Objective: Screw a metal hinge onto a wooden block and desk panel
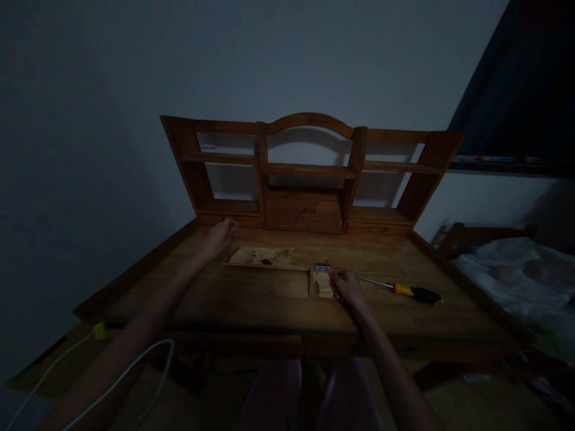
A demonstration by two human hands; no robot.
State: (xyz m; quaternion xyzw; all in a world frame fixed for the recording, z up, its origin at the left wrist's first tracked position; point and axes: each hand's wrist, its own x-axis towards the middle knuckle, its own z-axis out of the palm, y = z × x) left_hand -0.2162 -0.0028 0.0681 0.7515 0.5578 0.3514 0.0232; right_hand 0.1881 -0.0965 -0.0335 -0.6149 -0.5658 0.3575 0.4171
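Note:
My right hand (345, 284) is closed on the right edge of a small wooden block (324, 286) lying on the desk. At the block's upper edge sits a metal hinge (322, 267), close to my fingertips. Raised over the back left of the desk, my left hand (222, 233) is smeared by motion, and its fingers cannot be made out clearly. Below and right of it lies a long, rough-faced wooden piece (265, 257). A screwdriver (411, 292) with a yellow and black handle rests to the right, its shaft pointing toward my right hand.
The wooden desk (260, 305) carries a shelf unit (309, 170) along its back, against the wall. A white cable (130, 368) loops at the lower left. Beyond the desk's right side is a bed (516, 269) with pale covering. The room is dim.

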